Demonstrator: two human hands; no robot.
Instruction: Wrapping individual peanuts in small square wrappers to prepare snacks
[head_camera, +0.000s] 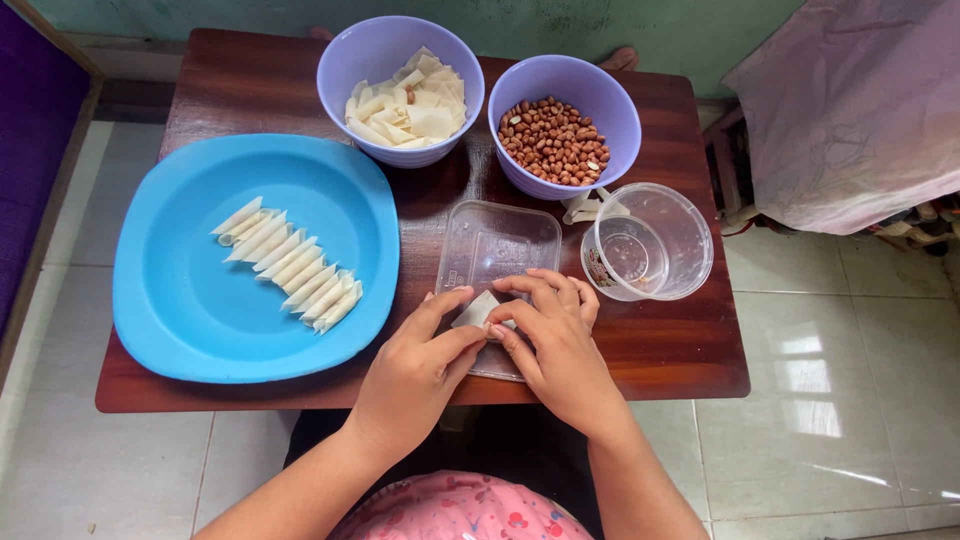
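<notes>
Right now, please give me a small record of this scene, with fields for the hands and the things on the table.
left hand: pinches a small pale wrapper piece together with the right hand
right hand: fingers on the same piece, over a clear flat lid
blue plate: holds a row of rolled wrappers
left purple bowl: flat wrapper pieces
right purple bowl: peanuts
clear round container: right of the lid
table: dark wood
</notes>
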